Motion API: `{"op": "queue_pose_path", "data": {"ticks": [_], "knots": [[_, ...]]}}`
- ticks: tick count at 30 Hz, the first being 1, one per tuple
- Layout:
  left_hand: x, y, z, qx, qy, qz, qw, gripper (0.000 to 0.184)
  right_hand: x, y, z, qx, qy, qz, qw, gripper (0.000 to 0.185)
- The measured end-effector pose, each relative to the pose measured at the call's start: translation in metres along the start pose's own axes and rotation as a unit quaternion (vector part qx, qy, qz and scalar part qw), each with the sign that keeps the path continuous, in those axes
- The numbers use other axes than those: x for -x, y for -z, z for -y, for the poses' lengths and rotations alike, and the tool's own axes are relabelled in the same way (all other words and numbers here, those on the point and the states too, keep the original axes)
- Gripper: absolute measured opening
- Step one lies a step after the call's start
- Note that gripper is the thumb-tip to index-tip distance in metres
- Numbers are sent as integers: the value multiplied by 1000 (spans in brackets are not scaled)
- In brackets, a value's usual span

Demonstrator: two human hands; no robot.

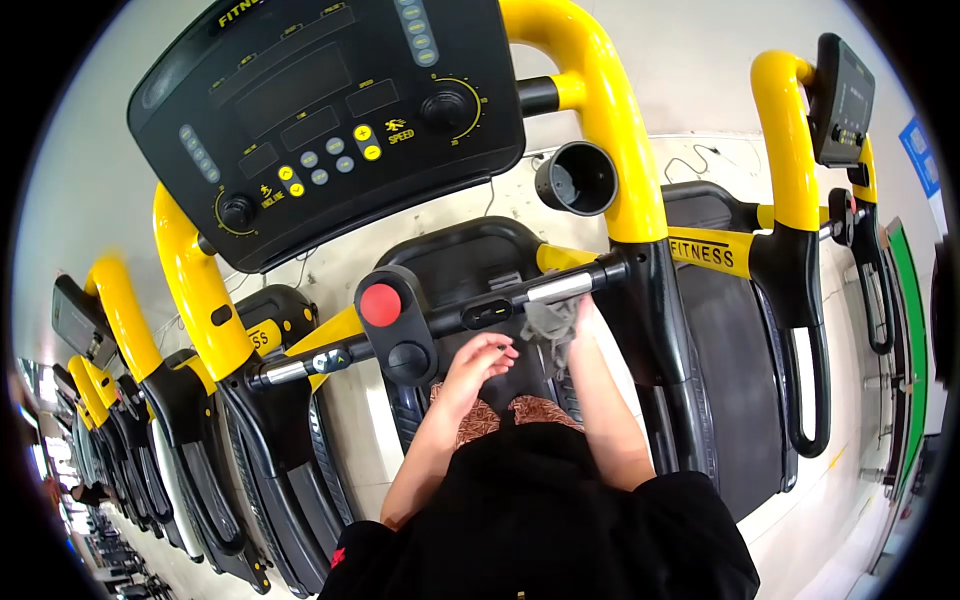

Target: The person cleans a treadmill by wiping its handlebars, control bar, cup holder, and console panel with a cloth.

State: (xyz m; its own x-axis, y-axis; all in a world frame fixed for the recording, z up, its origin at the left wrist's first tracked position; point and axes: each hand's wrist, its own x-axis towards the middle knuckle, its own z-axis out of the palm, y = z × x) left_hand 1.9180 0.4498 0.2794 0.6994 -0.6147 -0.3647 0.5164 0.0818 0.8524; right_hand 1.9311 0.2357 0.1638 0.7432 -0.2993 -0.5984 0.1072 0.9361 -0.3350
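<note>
Along the crossbar [450, 323] edge, with gray cloth [548, 322] fast in right hand [585, 318], left hand [480, 364] (loosely half-open) in open space.

One cloth [548, 322] in the right hand [586, 318]; one red button [380, 305] to the left of the left hand [474, 374]; beyond both hands, one console [325, 135] with two knobs [447, 106], and one cup holder [577, 180].

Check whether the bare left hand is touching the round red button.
Apart. The head view shows black casing and a gap between the bare left hand and the round red button.
</note>
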Motion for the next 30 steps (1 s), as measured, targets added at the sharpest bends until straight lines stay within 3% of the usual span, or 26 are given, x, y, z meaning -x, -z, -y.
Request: {"op": "queue_pose_path", "data": {"ticks": [3,8,9,11,13,14,15,17,26,27,30], "knots": [[6,-8,20,9,38,48,998,20,5,2,31,-118,-4,115,986,41],[19,-4,28,44,78,59,994,21,12,0,9,-90,-6,73,993,43],[21,-2,25,48,77,52,994,21,4,6,-3,-62,-26,116,991,45],[27,4,13,24,59,34,997,21,55,-47,-24,-5,-94,-2,996,45],[31,12,8,19,40,11,999,22,25,-29,-65,4,-127,85,988,47],[34,16,6,8,36,2,999,21,4,-15,-86,-9,-150,245,958,48],[38,20,3,-4,32,-9,999,21,9,-26,-105,69,-90,163,980,50],[46,24,2,-5,21,-31,999,21,48,-58,-123,64,-226,38,971,51],[53,17,13,6,14,-30,999,21,30,-23,-97,-26,-247,215,945,45],[51,12,12,-6,13,-20,1000,21,31,-24,-90,-30,-239,213,947,45],[44,-6,8,-6,34,-9,999,21,60,-39,-61,-72,-130,68,987,39]]}}
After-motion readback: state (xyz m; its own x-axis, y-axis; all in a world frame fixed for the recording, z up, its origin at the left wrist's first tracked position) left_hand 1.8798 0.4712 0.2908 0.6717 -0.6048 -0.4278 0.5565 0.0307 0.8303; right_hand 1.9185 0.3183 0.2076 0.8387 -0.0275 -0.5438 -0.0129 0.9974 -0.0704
